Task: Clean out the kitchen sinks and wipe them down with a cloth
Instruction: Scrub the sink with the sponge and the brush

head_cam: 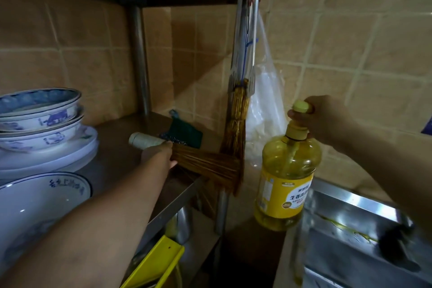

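Note:
My left hand [159, 155] grips a bamboo scrubbing brush [205, 166] by its pale wrapped handle, with the bristles lying across the edge of a steel shelf [131, 133]. My right hand [327, 119] holds the pump top of a yellow bottle of dish soap [286, 184], which stands on the counter beside the steel sink [350, 224]. A dark green cloth [184, 132] lies at the back of the shelf. A dark object sits in the sink at the right.
Stacked blue-and-white bowls [39, 119] and plates fill the left of the shelf. A second bamboo brush [236, 124] and a plastic bag [266, 100] hang from the rack post. A yellow part [159, 262] sticks out below the shelf. Tiled wall behind.

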Action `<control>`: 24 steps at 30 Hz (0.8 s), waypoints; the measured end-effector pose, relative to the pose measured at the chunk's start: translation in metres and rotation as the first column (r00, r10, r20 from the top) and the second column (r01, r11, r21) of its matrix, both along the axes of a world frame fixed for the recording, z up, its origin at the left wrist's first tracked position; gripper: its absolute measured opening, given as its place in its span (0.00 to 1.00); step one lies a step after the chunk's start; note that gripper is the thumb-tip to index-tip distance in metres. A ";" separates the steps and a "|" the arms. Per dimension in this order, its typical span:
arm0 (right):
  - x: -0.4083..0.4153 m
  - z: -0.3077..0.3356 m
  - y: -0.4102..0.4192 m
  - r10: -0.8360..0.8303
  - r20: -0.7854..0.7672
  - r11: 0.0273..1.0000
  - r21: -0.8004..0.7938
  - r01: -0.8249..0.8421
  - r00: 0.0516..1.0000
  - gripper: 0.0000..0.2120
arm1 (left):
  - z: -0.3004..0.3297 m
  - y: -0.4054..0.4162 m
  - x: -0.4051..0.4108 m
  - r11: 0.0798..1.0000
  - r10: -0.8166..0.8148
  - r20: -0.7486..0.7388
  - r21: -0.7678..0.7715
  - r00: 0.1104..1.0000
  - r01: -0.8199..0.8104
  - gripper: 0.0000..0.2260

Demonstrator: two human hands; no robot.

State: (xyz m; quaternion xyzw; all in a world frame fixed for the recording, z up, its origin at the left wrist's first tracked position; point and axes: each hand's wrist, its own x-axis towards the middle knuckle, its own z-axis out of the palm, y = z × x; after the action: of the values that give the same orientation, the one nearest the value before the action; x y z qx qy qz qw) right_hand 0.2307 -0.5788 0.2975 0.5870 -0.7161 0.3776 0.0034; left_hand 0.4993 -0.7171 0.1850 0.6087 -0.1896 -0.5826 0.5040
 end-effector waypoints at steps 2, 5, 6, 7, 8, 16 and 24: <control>-0.001 0.000 0.002 -0.003 -0.001 1.000 0.004 0.003 1.000 0.18 | 0.000 -0.003 -0.005 0.999 -0.043 0.033 -0.006 0.999 0.043 0.21; -0.002 0.000 0.006 0.003 0.002 1.000 0.015 -0.003 1.000 0.18 | -0.001 -0.002 -0.009 0.988 -0.138 0.125 -0.045 0.982 0.145 0.19; -0.003 0.000 0.008 0.006 0.006 1.000 0.014 -0.006 1.000 0.17 | -0.001 -0.001 -0.011 0.983 -0.168 0.162 -0.052 0.972 0.178 0.19; -0.004 0.002 0.010 0.011 0.013 1.000 0.011 -0.011 1.000 0.17 | 0.000 0.000 -0.012 0.982 -0.167 0.201 -0.057 0.965 0.182 0.18; -0.004 0.004 0.012 0.018 0.018 1.000 0.007 -0.018 1.000 0.16 | 0.003 0.004 -0.012 0.984 -0.149 0.245 -0.057 0.958 0.168 0.18; -0.004 0.034 0.031 0.129 0.175 0.992 -0.006 -0.130 0.976 0.13 | 0.022 0.045 -0.012 0.956 -0.266 0.270 -0.047 0.925 0.289 0.16; 0.017 0.070 0.043 0.285 0.319 0.957 -0.034 -0.289 0.904 0.08 | 0.035 0.090 0.000 0.966 -0.219 0.286 -0.070 0.933 0.248 0.19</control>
State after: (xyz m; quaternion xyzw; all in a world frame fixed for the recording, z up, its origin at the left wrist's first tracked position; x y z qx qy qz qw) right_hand 0.2474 -0.5361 0.3675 0.6168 -0.6156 0.4592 -0.1724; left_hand 0.4993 -0.6270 0.2204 0.6297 -0.3595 -0.5371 0.4310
